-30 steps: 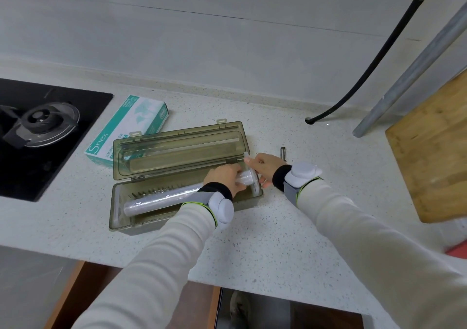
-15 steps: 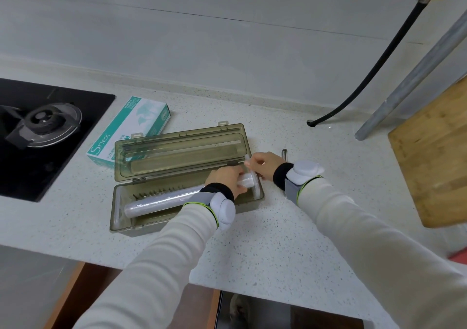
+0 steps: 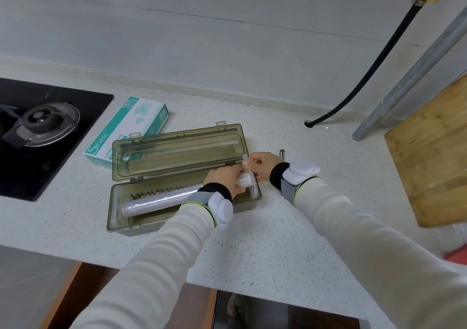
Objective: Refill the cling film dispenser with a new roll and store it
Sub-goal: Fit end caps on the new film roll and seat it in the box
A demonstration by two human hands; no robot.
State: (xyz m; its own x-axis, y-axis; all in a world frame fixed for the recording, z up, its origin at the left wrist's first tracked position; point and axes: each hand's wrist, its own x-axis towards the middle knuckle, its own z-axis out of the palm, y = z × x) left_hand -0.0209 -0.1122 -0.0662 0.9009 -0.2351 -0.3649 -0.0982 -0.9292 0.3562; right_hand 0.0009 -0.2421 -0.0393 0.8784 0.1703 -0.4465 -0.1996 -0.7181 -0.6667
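On the speckled counter: we see the cling film dispenser (image 3: 177,177), a smoky see-through case, lying open with its long side running left to right.
Lid (image 3: 179,153): we find it folded back to the far side, resting flat, two small tabs on its far edge.
Tray (image 3: 121,217): the near half, with a row of dark teeth along its far inner wall.
Cling film roll (image 3: 161,200): it lies lengthwise in the tray, its left end near the tray's left wall, its right end raised a little and fitted with a clear end cap (image 3: 250,181).
Left hand (image 3: 225,179): we see its fingers curled around the right part of the roll, just left of the cap.
Right hand (image 3: 260,164): its fingertips pinch at the cap by the tray's right wall; we cannot tell how firmly.
Wrists: both carry a white device on a grey band, over pale sleeves.
Glove box (image 3: 126,129): green and white, just beyond the lid, on the left.
Hob (image 3: 38,136): black, far left, with a burner.
Small metal pin (image 3: 282,152): on the counter just beyond the right hand.
Cutting board (image 3: 429,157): wooden, well to the right.
Black hose (image 3: 358,83): it runs down the wall to the counter.
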